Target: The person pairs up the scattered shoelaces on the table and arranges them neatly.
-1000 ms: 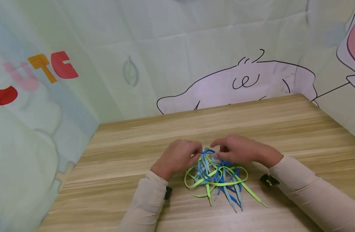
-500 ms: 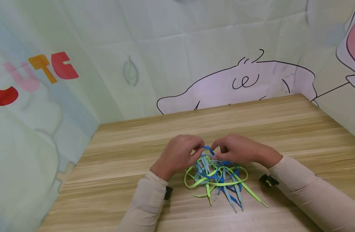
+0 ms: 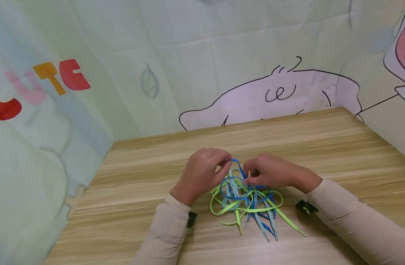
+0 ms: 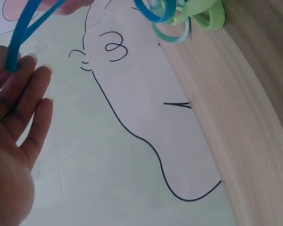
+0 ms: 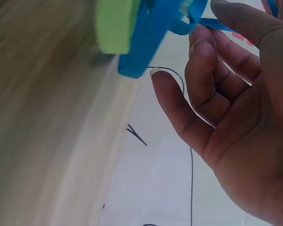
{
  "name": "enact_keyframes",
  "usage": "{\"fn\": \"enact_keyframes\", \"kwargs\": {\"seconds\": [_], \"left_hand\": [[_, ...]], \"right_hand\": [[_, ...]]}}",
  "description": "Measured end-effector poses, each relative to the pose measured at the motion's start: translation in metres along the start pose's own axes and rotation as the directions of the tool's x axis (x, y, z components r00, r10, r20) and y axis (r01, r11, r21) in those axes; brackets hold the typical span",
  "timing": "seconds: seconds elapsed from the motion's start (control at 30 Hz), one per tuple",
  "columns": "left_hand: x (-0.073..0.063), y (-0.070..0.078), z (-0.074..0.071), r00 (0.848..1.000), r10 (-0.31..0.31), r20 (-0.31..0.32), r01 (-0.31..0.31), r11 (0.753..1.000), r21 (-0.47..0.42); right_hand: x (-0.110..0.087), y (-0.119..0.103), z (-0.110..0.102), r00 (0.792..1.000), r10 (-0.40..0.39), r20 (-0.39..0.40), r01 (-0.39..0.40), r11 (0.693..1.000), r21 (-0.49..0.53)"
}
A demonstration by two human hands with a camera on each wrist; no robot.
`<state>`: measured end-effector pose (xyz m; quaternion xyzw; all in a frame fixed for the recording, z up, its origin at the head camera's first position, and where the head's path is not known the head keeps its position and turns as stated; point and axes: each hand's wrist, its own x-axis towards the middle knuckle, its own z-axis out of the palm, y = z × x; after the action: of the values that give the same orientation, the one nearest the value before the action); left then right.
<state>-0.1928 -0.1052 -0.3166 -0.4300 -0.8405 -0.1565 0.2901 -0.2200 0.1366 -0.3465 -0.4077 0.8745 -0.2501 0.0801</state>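
A tangle of flat shoelaces lies on the table in the head view: dark blue, yellow-green [image 3: 290, 222] and pale blue [image 3: 260, 225] ones, looped over one another. My left hand [image 3: 202, 175] pinches a blue shoelace [image 3: 241, 170] behind the pile and holds a stretch of it raised. In the left wrist view this blue strand [image 4: 20, 33] runs from the thumb and forefinger up toward the other hand. On the right side of the raised strand, my right hand [image 3: 275, 171] pinches the blue lace between thumb and fingers, its other fingers curled [image 5: 205, 75].
The laces lie on a wood-grain table [image 3: 149, 176]. Behind it and to the left hang pale printed cloth walls [image 3: 176, 66]. Each wrist carries a small black device, such as the right one [image 3: 306, 207].
My left hand has risen and moved slightly away from me, drawing a blue lace strand up out of the pile. The right hand has hardly moved; the rest of the tangle lies nearly as before.
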Motion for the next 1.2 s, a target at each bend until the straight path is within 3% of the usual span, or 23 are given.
{"fn": "enact_keyframes", "kwargs": {"seconds": [0.47,0.77,1.2], "left_hand": [[-0.001,-0.004,-0.002,0.997,-0.018,-0.08,0.02,1.0,0.014],[-0.004,-0.015,-0.004,0.963,0.014,-0.269,-0.015,1.0,-0.001],[-0.006,-0.022,-0.011,0.946,-0.036,-0.323,0.022,0.999,-0.049]], "right_hand": [[-0.006,-0.009,-0.014,0.999,-0.008,-0.035,0.01,0.999,0.039],[-0.012,-0.008,-0.024,0.987,-0.038,-0.156,0.059,0.989,0.134],[-0.016,-0.007,-0.03,0.972,-0.026,-0.233,0.066,0.984,0.166]]}}
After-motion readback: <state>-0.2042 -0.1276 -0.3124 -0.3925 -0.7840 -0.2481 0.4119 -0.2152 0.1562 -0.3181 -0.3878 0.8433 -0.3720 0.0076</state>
